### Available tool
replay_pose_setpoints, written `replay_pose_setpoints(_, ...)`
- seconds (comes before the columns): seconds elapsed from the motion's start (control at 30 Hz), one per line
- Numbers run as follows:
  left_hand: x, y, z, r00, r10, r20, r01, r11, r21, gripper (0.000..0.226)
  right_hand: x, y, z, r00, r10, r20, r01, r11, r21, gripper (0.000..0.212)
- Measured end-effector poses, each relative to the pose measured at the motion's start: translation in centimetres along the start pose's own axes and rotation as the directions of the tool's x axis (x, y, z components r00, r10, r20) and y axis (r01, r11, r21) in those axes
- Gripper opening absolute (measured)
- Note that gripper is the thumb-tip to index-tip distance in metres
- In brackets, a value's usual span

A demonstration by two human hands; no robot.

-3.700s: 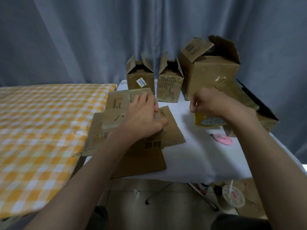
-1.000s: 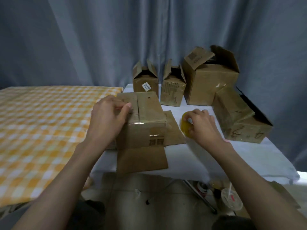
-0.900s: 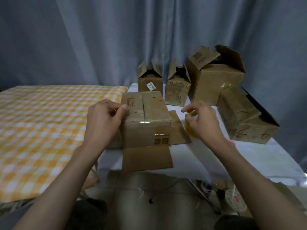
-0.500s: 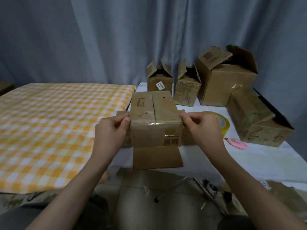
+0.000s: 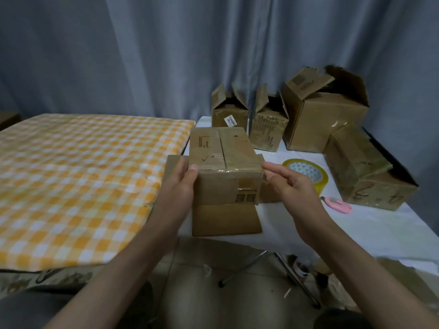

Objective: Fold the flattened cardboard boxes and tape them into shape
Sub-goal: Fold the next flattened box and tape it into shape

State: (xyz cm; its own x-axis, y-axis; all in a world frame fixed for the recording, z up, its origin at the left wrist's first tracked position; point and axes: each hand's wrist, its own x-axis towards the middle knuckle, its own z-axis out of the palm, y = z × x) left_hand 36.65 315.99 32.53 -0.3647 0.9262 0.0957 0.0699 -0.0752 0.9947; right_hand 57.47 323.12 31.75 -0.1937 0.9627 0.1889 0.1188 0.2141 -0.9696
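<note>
A folded brown cardboard box (image 5: 225, 160) stands on flat cardboard sheets (image 5: 225, 219) at the white table's near left edge. Clear tape crosses its closed top flaps near the front edge and runs down the front face. My left hand (image 5: 180, 186) grips the box's left side, with the thumb on the top front corner. My right hand (image 5: 289, 186) is at the right side, fingers apart and slightly curled, with the fingertips touching the top right corner. A yellowish tape roll (image 5: 323, 179) lies flat on the table just right of that hand.
A pink utility cutter (image 5: 338, 204) lies in front of the tape roll. Two small open boxes (image 5: 229, 115) (image 5: 268, 124) and a large open box (image 5: 318, 119) stand at the back. Another box (image 5: 365, 172) lies on its side at the right. An orange chequered cloth (image 5: 83, 181) covers the surface to the left.
My right hand let go of the tape roll, which now lies on the table, and came to the box's right side. My left hand stayed on the box's left side.
</note>
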Motion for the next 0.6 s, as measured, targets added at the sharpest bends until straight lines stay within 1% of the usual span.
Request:
replay_pose_setpoints(0.07,0.7,0.2,-1.3,0.993,0.09,-0.078,-0.078,0.986,0.15,0.02,0.2,0.0,-0.4,0.999,0.001,-0.051,-0.001,1.0,-0.017,0.028)
replay_pose_setpoints(0.13,1.4,0.4,-2.3,0.978,0.14,-0.157,-0.093,0.957,0.274,0.02,0.5,0.0,-0.5,0.996,0.015,-0.087,-0.017,0.999,-0.028,0.024)
replay_pose_setpoints(0.17,1.7,0.4,-2.6,0.975,0.135,-0.174,-0.081,0.955,0.286,0.02,0.6,0.1,-0.5,0.995,0.024,-0.095,-0.027,0.999,-0.024,0.023)
replay_pose_setpoints(0.27,2.3,0.5,-2.7,0.983,0.088,-0.159,-0.042,0.962,0.271,0.019,1.3,-0.1,-0.1,0.994,0.049,-0.1,-0.051,0.999,-0.008,0.016)
replay_pose_setpoints(0.37,3.0,0.3,-2.6,0.98,0.076,-0.182,-0.026,0.965,0.26,0.022,2.0,-0.5,0.4,0.994,0.083,-0.076,-0.081,0.996,0.026,0.009)
replay_pose_setpoints(0.6,3.8,0.2,-2.5,0.981,0.085,-0.173,-0.049,0.978,0.201,0.031,3.1,-1.1,0.3,0.991,0.118,-0.064,-0.117,0.993,0.023,0.016)
